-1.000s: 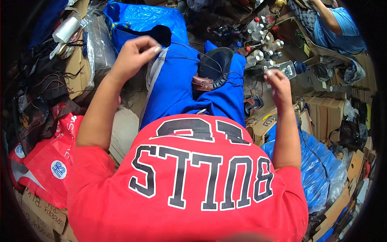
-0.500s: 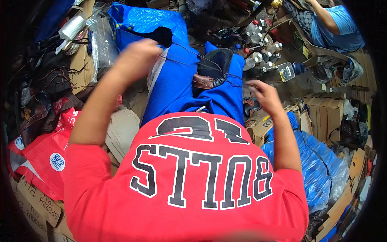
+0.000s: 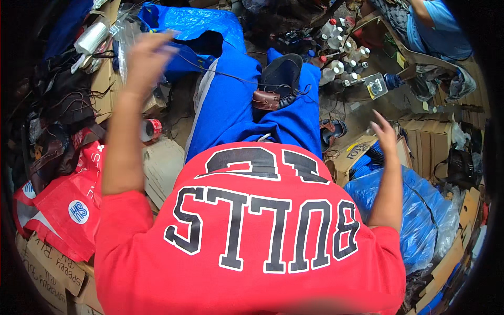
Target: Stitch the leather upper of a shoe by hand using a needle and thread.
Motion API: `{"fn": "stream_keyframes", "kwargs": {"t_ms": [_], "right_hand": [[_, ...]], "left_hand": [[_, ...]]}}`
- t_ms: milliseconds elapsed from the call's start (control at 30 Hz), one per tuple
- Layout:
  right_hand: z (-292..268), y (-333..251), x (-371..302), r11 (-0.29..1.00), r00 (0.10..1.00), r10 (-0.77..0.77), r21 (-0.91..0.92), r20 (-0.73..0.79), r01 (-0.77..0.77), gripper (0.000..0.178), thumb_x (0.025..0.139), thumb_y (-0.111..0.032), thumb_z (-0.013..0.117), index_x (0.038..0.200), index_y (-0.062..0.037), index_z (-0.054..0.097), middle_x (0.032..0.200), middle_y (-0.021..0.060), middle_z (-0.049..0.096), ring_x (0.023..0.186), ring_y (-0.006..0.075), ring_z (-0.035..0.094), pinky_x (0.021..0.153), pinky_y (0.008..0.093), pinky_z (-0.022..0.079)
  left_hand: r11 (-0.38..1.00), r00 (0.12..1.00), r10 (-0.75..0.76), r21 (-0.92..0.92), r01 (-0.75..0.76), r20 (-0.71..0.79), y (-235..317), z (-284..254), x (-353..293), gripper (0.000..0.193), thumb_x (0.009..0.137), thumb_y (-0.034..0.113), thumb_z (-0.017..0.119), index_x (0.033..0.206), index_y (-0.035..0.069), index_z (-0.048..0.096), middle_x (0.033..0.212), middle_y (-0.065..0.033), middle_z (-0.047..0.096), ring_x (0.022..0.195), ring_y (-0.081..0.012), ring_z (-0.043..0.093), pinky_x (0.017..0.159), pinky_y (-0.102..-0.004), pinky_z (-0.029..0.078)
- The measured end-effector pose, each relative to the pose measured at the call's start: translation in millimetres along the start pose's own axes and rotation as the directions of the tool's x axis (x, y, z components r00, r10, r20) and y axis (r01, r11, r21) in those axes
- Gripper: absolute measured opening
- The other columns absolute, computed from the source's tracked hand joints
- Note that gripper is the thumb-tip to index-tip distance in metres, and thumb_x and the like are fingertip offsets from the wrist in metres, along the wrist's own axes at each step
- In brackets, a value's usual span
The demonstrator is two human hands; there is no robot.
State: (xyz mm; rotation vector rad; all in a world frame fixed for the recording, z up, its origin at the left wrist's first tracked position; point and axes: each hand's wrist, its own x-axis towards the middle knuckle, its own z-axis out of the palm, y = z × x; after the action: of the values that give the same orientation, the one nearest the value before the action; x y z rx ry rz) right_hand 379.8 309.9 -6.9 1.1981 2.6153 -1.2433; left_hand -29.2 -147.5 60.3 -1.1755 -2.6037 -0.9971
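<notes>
A shoe (image 3: pixel 283 73) with a dark sole and a brown leather part (image 3: pixel 266 100) is held between my thighs, in blue trousers (image 3: pixel 226 105). From it a thin dark lace (image 3: pixel 231 77) runs up and left toward the fingers of my left hand (image 3: pixel 146 60). That hand is raised and blurred, its fingers closed on the lace end as far as the blur lets me see. My right hand (image 3: pixel 386 134) is away to the right, fingers stretched and apart, nothing in it. A short loop of lace (image 3: pixel 308 90) lies on my right thigh.
Several bottles (image 3: pixel 344 63) stand ahead right, near a person in a blue shirt (image 3: pixel 441 31). A blue bag (image 3: pixel 194 23) lies ahead left, a red bag (image 3: pixel 73 205) at left. Cardboard boxes (image 3: pixel 428 144) and a plastic-wrapped blue bundle (image 3: pixel 388 205) are at right.
My left hand has swung up and left, drawing the lace out longer. My right hand has moved right, away from the shoe, and its fingers have spread.
</notes>
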Motion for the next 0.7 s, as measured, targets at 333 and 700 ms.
{"fn": "stream_keyframes", "kwargs": {"t_ms": [333, 700], "right_hand": [[112, -132, 12, 0.918, 0.934, -0.204, 0.388, 0.294, 0.078, 0.031, 0.085, -0.030, 0.064, 0.066, -0.0103, 0.050, 0.063, -0.0072, 0.040, 0.060, 0.0042, 0.036, 0.054, 0.0230, 0.030], [61, -30, 22, 0.829, 0.982, 0.190, 0.534, 0.014, -0.168, 0.020, 0.090, -0.018, 0.057, 0.104, -0.0073, 0.066, 0.071, -0.0024, 0.046, 0.062, 0.0064, 0.042, 0.058, 0.0215, 0.039]], "left_hand": [[0.924, 0.858, -0.092, -0.277, 0.263, 0.506, 45, 82, -21, 0.029, 0.083, 0.030, 0.066, 0.080, 0.001, 0.064, 0.066, -0.0067, 0.057, 0.064, -0.0121, 0.052, 0.060, -0.0294, 0.043], [0.981, 0.985, -0.169, -0.089, 0.172, 0.038, -6, 50, -16, 0.044, 0.081, 0.025, 0.065, 0.121, 0.007, 0.058, 0.119, -0.0159, 0.059, 0.113, -0.0292, 0.055, 0.095, -0.0354, 0.042]]}}
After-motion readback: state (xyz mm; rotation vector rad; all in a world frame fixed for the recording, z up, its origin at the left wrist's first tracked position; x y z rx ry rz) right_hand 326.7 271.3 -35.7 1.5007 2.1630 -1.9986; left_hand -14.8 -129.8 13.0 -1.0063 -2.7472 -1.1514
